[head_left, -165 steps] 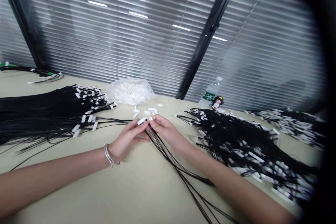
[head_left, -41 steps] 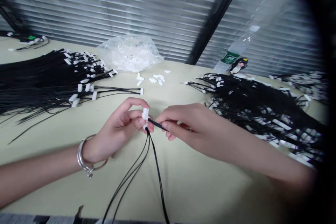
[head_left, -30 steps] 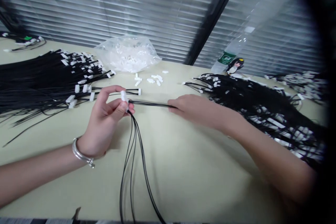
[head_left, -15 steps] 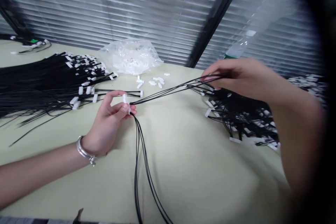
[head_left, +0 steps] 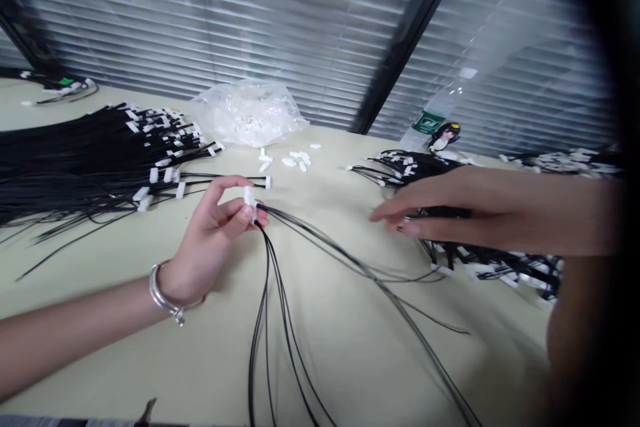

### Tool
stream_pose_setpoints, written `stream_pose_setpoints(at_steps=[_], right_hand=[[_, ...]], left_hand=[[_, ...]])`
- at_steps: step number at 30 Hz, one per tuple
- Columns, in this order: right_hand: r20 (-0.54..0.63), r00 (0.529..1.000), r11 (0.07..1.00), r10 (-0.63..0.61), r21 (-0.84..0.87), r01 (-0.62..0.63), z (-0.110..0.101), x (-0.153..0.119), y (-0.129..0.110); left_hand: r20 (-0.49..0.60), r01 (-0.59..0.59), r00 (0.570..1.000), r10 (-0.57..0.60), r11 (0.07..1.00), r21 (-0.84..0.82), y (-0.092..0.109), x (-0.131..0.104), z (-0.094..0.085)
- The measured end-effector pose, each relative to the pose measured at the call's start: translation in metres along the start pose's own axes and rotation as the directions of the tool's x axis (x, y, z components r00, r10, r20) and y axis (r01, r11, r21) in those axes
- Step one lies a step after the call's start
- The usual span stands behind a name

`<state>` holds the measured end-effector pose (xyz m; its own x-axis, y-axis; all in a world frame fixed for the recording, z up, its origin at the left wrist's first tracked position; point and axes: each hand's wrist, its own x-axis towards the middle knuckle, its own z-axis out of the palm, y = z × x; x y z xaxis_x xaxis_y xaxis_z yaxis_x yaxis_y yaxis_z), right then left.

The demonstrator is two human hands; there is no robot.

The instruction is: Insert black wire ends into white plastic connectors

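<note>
My left hand (head_left: 217,233), closed in a pinch, holds a white plastic connector (head_left: 250,199) with black wires coming out of it. One group of these wires (head_left: 380,283) runs away to the right and down across the table; another bundle (head_left: 265,320) hangs toward the front edge. My right hand (head_left: 440,207) is held out above the near side of the right-hand pile of black wires (head_left: 493,247). Its fingers are stretched forward, with the thumb below and apart from them, and I see nothing held between them.
At left lies a large bundle of black wires (head_left: 75,153) with white connector ends. Behind are a clear plastic bag (head_left: 247,113) of white parts and several loose white connectors (head_left: 300,159). A bottle (head_left: 435,110) and a small penguin-like figure (head_left: 444,137) stand by the window blinds (head_left: 225,20).
My right hand has let go of the wires it was pulling taut and moved down and to the right. Those wires now droop across the table. The left hand keeps its grip on the connector.
</note>
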<state>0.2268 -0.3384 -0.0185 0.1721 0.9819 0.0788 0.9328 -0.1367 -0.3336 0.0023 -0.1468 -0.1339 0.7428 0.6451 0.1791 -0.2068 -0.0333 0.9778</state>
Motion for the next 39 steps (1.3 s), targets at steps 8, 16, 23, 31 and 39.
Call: stream_pose_setpoints(at_steps=[8, 16, 23, 31, 39], right_hand=[[0.077, 0.982, 0.965, -0.171, 0.212, 0.152, 0.074, 0.030, -0.077], [0.027, 0.983, 0.971, -0.181, 0.167, 0.174, 0.077, 0.026, -0.075], [0.038, 0.999, 0.924, -0.024, 0.382, 0.008, 0.080, 0.029, -0.069], [0.140, 0.990, 0.118, 0.009, 0.983, -0.140, 0.069, 0.036, -0.056], [-0.446, 0.827, 0.730, 0.343, 0.680, 0.065, 0.015, 0.030, -0.024]], left_hand=[[0.244, -0.341, 0.918, 0.311, 0.936, 0.090, 0.001, -0.018, 0.005], [0.306, -0.210, 0.932, 0.194, 0.977, 0.020, 0.002, -0.014, 0.004], [0.332, 0.016, 0.943, -0.008, 1.000, -0.021, 0.001, -0.007, 0.004], [0.337, 0.126, 0.935, -0.114, 0.992, -0.016, 0.000, -0.004, 0.002], [0.311, 0.248, 0.928, -0.207, 0.963, -0.100, -0.001, 0.000, -0.002]])
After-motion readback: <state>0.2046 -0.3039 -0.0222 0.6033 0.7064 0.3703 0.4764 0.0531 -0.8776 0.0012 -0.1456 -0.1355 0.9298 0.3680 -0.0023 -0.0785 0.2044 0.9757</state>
